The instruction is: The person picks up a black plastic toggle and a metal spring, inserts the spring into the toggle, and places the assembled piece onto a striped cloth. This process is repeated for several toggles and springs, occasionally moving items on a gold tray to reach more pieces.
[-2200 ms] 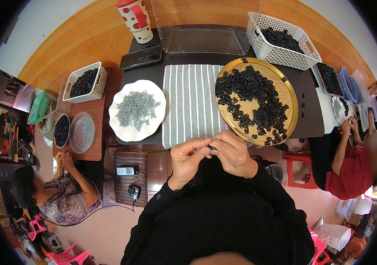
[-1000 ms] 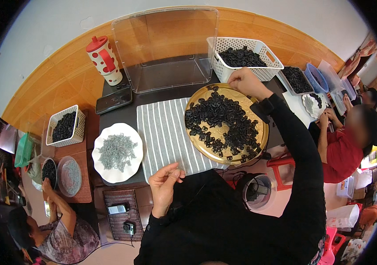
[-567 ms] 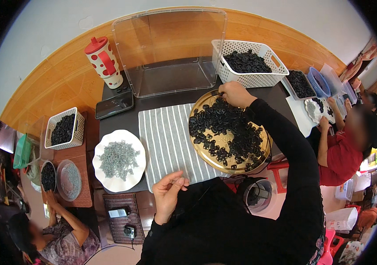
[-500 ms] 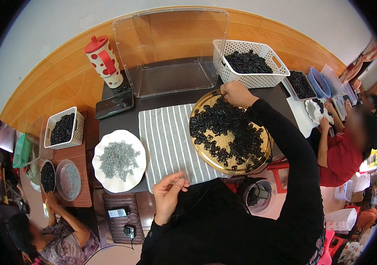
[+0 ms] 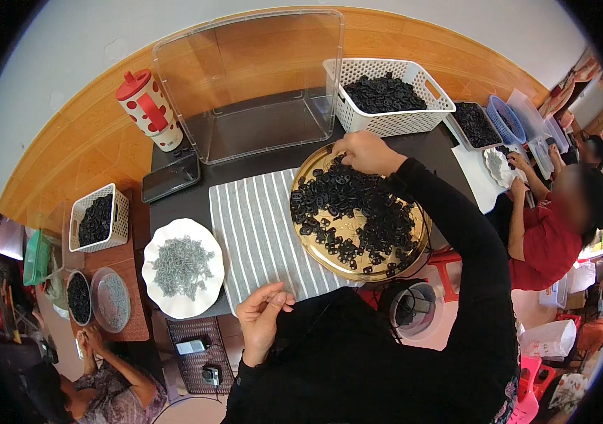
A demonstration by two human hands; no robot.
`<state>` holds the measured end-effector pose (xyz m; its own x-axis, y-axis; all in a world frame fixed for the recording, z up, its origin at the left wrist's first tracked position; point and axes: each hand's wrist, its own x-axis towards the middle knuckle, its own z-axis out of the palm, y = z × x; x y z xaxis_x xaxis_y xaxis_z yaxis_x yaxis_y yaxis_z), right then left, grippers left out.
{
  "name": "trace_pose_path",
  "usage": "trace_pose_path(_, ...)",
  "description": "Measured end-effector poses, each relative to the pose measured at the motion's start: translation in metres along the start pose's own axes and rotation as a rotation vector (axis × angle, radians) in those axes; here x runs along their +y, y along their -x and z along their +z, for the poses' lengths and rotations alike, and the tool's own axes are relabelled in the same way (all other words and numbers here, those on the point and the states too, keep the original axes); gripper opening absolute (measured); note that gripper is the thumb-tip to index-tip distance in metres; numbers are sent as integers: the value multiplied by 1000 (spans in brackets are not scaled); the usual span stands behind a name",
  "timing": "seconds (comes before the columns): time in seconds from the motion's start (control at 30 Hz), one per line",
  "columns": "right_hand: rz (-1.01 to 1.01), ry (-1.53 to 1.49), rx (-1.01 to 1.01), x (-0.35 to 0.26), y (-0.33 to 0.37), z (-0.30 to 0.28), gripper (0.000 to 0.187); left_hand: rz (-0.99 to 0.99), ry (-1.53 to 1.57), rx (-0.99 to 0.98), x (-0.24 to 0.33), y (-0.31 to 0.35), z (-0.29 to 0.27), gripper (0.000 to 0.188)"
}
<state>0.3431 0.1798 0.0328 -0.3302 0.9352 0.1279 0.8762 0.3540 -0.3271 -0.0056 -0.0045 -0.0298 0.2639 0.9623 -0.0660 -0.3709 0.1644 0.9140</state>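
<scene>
My right hand (image 5: 370, 152) reaches to the far rim of a round gold tray (image 5: 329, 263). Its fingers are pinched together at the edge of a heap of small black plastic pieces (image 5: 344, 191); what lies between the fingertips is hidden. Over the near edge of a grey-and-white striped cloth (image 5: 248, 219), my left hand (image 5: 262, 319) is held with thumb and fingers together. Something small and pale may be at its fingertips, too small to name. Left of the cloth, a white scalloped plate (image 5: 156, 298) bears a pile of small grey translucent pieces (image 5: 182, 265).
A clear plastic bin (image 5: 206, 157) stands at the back beside a dotted tumbler (image 5: 149, 113) and a phone (image 5: 171, 178). Behind the tray sits a white basket (image 5: 404, 126) of black pieces. Other people work at the left and right.
The view has shifted slightly, moving the table things leftward. My right hand stays at the tray's far edge, its fingertips a little lower on the pieces. My left hand stays pinched.
</scene>
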Motion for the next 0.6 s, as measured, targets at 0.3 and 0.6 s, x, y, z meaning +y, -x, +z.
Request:
trace_pose_path(0.3,126,-108,38,17,2,-14,19,5,-40,-5,-1,-1,0,22)
trace_pose_path(0.6,51,195,-21,16,5,-1,10,12,-27,-10,-1,-2,1,20)
